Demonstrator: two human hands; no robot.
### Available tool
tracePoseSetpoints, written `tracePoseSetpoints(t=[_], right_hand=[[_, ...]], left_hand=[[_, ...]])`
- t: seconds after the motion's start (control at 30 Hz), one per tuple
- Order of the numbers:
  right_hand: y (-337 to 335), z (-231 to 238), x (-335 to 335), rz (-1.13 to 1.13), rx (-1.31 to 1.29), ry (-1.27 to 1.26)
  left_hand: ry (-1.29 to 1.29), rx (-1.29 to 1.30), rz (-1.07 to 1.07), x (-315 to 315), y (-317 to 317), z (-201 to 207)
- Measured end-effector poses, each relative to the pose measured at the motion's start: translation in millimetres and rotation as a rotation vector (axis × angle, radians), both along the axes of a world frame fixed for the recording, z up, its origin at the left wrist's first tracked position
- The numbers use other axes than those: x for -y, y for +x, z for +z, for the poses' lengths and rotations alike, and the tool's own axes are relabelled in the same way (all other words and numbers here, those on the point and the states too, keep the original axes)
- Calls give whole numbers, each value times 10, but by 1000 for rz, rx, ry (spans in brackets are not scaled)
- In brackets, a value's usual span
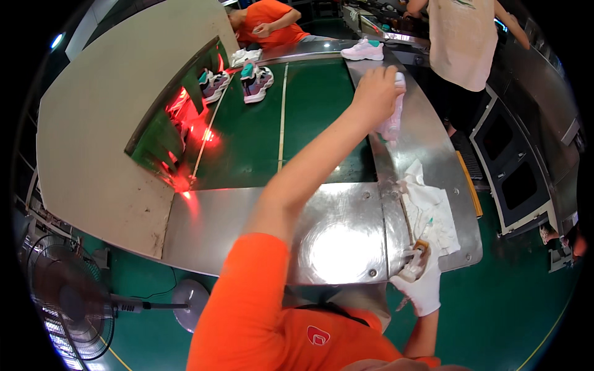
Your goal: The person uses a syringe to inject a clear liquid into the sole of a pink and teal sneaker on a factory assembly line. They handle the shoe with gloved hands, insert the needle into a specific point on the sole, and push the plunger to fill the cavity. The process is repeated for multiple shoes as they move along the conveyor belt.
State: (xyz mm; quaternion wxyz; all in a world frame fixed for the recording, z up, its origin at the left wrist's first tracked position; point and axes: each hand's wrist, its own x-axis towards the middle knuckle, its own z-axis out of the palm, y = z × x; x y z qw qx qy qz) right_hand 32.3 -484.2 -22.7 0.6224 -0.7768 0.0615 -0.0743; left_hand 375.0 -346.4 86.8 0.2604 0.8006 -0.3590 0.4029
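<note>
My left arm stretches across the belt to the metal rim, where my bare left hand (376,93) is closed on the upper end of a pink shoe (391,127) with a white sole. The shoe is tipped on its side on the metal. At the near right corner, my right hand (424,289), in a white glove, is closed round a small whitish thing (411,269) with a yellow-orange piece (421,246) at its end. Its kind is unclear. Crumpled white cloths (433,207) lie just beyond that hand. A second pink shoe (363,50) stands upright farther along the rim.
Two purple-grey shoes (257,83) are on the green belt (322,123), one by the red-lit opening of a beige machine housing (117,123). A standing fan (71,300) is at lower left. Across the line are one person in orange (272,21) and another in beige (464,43).
</note>
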Motion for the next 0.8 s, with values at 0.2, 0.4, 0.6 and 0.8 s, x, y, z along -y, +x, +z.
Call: tracePoseSetpoints(t=[0.2,0.4,0.6,0.8], right_hand=[[-2,91,142,49,-90,-139],[39,390,49,77,-238,99],[-77,620,132,226,-101,416],[-4,856,-11,556,120,802]], left_hand=[[-11,153,-190,-1003,-1360,723],[-95,-450,-400,-1608,-2313,349],[-69,-695,-493,-1724,-2388,24],[-139,-696,-496,-1656,-2251,-62]])
